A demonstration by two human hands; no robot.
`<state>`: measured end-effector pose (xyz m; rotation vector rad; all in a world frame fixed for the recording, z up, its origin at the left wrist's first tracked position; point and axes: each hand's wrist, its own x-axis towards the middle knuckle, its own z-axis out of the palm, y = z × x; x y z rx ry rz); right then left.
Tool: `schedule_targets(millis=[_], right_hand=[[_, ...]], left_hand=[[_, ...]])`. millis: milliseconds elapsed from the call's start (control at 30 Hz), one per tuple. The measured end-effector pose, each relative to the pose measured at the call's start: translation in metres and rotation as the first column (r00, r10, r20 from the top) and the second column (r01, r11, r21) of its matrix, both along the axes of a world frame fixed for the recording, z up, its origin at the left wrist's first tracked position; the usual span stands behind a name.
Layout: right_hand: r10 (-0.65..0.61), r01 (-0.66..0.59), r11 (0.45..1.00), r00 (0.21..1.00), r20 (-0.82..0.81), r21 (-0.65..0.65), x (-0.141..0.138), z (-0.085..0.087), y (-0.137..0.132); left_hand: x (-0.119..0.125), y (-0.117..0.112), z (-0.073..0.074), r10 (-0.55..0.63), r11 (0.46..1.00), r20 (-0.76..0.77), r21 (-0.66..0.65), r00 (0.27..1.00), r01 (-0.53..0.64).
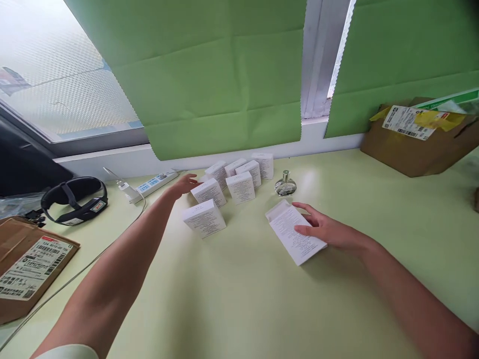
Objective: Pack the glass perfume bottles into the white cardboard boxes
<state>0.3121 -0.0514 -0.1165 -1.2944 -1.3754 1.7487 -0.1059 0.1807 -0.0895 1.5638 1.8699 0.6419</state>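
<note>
My right hand [322,227] grips a white printed carton [295,234] by its side, tilted just above or on the table. The carton's end flap [277,210] stands open at the far end. Beyond it a clear glass perfume bottle [286,185] with a silvery cap stands upright. At the left, my left hand [184,186] reaches to the edge of a cluster of several small white boxes, its fingers apart beside one box [208,192]; the fingertips are partly hidden. Closest to me in that cluster is another white box [204,219].
A white power strip [153,185] with a plug and cable lies at the left, near a black headband [75,202]. Labelled cardboard boxes sit at the left edge [33,264] and far right [419,144]. Green cloth [224,75] hangs over the window behind the pale table [232,299].
</note>
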Motion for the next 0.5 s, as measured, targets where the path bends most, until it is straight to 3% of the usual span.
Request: schedule_targets(millis=[100, 233, 333, 500], right_hand=[[-0.028, -0.010, 0.988, 0.970, 0.242, 0.153, -0.013, -0.002, -0.002], [-0.057, -0.123, 0.948, 0.841, 0.538, 0.293, -0.025, -0.014, -0.005], [-0.071, -0.156, 0.931, 0.808, 0.584, 0.329, -0.028, -0.019, -0.004], [-0.027, -0.160, 0.935, 0.859, 0.512, 0.318, -0.023, -0.018, -0.002]], left_hand=[[-0.006, 0.005, -0.005, 0.009, 0.999, 0.026, -0.037, 1.000, -0.008], [-0.011, 0.002, -0.010, 0.039, 0.995, 0.071, -0.091, 0.997, -0.033], [-0.009, -0.005, -0.010, 0.102, 0.992, 0.106, -0.090, 0.989, -0.092], [0.003, -0.021, -0.005, 0.183, 0.983, 0.173, -0.005, 0.968, -0.185]])
